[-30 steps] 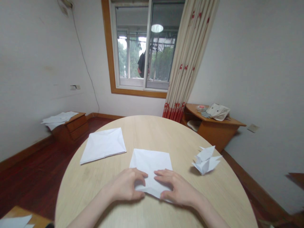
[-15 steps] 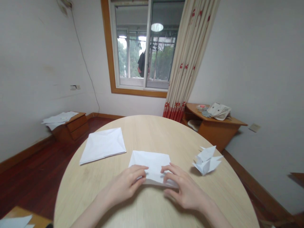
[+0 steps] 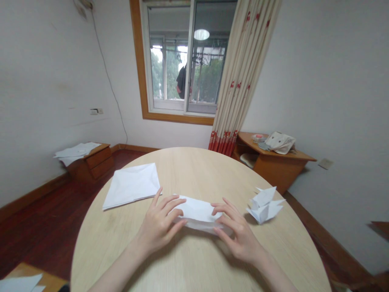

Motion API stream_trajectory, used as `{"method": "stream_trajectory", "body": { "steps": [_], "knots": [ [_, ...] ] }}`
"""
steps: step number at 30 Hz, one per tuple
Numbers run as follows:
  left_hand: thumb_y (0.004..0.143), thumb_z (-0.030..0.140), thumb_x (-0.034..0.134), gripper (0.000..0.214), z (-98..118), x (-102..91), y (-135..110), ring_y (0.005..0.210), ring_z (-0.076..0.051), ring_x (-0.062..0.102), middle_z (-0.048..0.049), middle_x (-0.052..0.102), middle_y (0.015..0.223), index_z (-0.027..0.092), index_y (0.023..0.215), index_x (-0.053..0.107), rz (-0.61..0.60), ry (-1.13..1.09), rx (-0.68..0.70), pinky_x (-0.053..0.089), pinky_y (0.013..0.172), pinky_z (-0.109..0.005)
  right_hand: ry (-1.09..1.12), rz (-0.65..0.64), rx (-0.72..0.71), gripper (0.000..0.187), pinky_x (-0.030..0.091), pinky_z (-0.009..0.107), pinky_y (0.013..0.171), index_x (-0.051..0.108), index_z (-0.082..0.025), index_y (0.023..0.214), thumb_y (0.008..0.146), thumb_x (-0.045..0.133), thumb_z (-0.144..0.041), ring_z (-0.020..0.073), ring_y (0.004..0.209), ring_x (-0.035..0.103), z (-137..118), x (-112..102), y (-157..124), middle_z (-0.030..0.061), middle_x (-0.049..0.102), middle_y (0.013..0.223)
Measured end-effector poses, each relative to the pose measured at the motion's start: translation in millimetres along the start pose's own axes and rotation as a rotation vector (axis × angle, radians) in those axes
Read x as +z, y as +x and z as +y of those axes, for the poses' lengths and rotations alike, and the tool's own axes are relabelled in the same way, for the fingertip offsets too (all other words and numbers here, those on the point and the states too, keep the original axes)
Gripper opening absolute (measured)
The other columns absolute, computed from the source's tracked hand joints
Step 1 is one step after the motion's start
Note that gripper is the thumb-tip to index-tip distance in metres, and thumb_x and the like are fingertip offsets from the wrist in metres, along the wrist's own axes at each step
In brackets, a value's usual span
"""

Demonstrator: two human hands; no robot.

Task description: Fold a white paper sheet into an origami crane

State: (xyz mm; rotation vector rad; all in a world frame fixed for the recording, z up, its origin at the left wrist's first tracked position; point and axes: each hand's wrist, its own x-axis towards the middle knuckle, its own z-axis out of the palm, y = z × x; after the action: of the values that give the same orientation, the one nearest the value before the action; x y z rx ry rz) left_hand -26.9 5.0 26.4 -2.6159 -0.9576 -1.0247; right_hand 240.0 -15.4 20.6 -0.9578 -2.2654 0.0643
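Observation:
A folded sheet of white paper (image 3: pixel 197 211) is held between my two hands over the near middle of the table, its front edge lifted and the layers there slightly parted. My left hand (image 3: pixel 162 221) grips its left end, thumb at the front edge and fingers on top. At the right end my right hand (image 3: pixel 235 227) pinches it in the same way, the thumb below the front edge. Left of and beyond my left hand lies a stack of white paper (image 3: pixel 133 182). Folded white paper pieces with pointed tips (image 3: pixel 264 206) stand to the right of my right hand.
The round pale wooden table (image 3: pixel 194 166) has a curved edge. Behind it on the right, a wooden corner desk (image 3: pixel 279 166) bears a cloth bag (image 3: pixel 281 142). A low drawer cabinet (image 3: pixel 99 162) with papers stands at the left wall. More paper (image 3: pixel 21 283) lies at lower left.
Both hands have tilted the paper, raising its front edge from the table. My thumbs have moved up to that edge, and the left fingers have spread over the left end.

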Motion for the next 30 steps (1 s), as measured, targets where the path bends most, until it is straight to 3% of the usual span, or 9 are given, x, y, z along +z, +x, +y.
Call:
{"method": "stream_trajectory", "body": {
  "steps": [4, 8, 11, 16, 22, 26, 30],
  "knots": [
    [0.092, 0.028, 0.055, 0.012, -3.6, 1.0, -1.0, 0.114, -0.024, 0.056, -0.0056, 0.065, 0.119, 0.021, 0.084, 0.061, 0.103, 0.046, -0.015, 0.017, 0.113, -0.057, 0.052, 0.012, 0.058, 0.010, 0.032, 0.053, 0.108, 0.058, -0.021, 0.084, 0.088, 0.051, -0.026, 0.0251, 0.113, 0.056, 3.0, 3.0, -0.3, 0.0077, 0.060, 0.103],
    [0.092, 0.028, 0.054, 0.014, -7.3, 9.0, -2.8, 0.114, -0.024, 0.055, -0.0058, 0.065, 0.120, 0.021, 0.082, 0.059, 0.123, 0.053, -0.090, 0.018, 0.112, -0.057, 0.064, 0.072, 0.090, 0.008, 0.034, 0.052, 0.107, 0.056, -0.022, 0.083, 0.087, 0.052, -0.027, 0.0256, 0.112, 0.058, 7.3, 7.6, -0.8, 0.0081, 0.062, 0.103],
    [0.092, 0.029, 0.053, 0.010, -8.8, 15.9, -4.1, 0.118, -0.025, 0.052, -0.0083, 0.060, 0.126, 0.021, 0.096, 0.058, 0.115, 0.053, -0.159, 0.017, 0.112, -0.057, 0.046, 0.143, 0.106, 0.006, 0.037, 0.051, 0.105, 0.056, -0.022, 0.089, 0.087, 0.052, -0.027, 0.0255, 0.111, 0.058, 8.9, 11.9, -1.2, 0.0097, 0.062, 0.108],
    [0.094, 0.028, 0.050, 0.031, -9.1, 25.4, -6.2, 0.126, -0.027, 0.044, -0.0119, 0.049, 0.137, 0.022, 0.124, 0.045, 0.112, 0.050, -0.199, 0.018, 0.112, -0.058, -0.053, 0.276, 0.087, 0.024, 0.038, 0.049, 0.104, 0.055, -0.022, 0.110, 0.088, 0.052, -0.027, 0.0261, 0.114, 0.055, 10.5, 18.4, -2.6, 0.0121, 0.059, 0.120],
    [0.093, 0.025, 0.051, 0.039, -5.1, 36.3, -8.7, 0.131, -0.030, 0.037, -0.0138, 0.033, 0.145, 0.025, 0.131, 0.042, 0.112, -0.092, -0.216, 0.039, 0.103, -0.050, -0.176, 0.356, 0.007, 0.027, 0.040, 0.048, 0.101, 0.057, -0.023, 0.113, 0.087, 0.052, -0.021, 0.0237, 0.105, 0.059, 15.5, 23.3, -3.4, 0.0082, 0.065, 0.109],
    [0.089, 0.024, 0.058, 0.038, -0.9, 40.3, -9.4, 0.133, -0.034, 0.031, -0.0145, 0.024, 0.147, 0.024, 0.125, 0.049, 0.154, -0.060, -0.244, 0.038, 0.103, -0.052, -0.305, 0.343, -0.002, 0.027, 0.036, 0.048, 0.102, 0.059, -0.022, 0.113, 0.088, 0.050, -0.019, 0.0236, 0.104, 0.058, 14.4, 24.5, -2.2, 0.0063, 0.068, 0.104],
    [0.086, 0.025, 0.062, 0.041, 1.3, 40.0, -8.1, 0.134, -0.036, 0.029, -0.0136, 0.023, 0.147, 0.026, 0.126, 0.051, 0.172, -0.008, -0.271, 0.036, 0.103, -0.055, -0.411, 0.279, 0.066, 0.031, 0.022, 0.050, 0.110, 0.057, -0.024, 0.120, 0.090, 0.047, -0.021, 0.0242, 0.112, 0.054, 12.0, 28.9, -0.9, 0.0053, 0.067, 0.111]
  ]
}}
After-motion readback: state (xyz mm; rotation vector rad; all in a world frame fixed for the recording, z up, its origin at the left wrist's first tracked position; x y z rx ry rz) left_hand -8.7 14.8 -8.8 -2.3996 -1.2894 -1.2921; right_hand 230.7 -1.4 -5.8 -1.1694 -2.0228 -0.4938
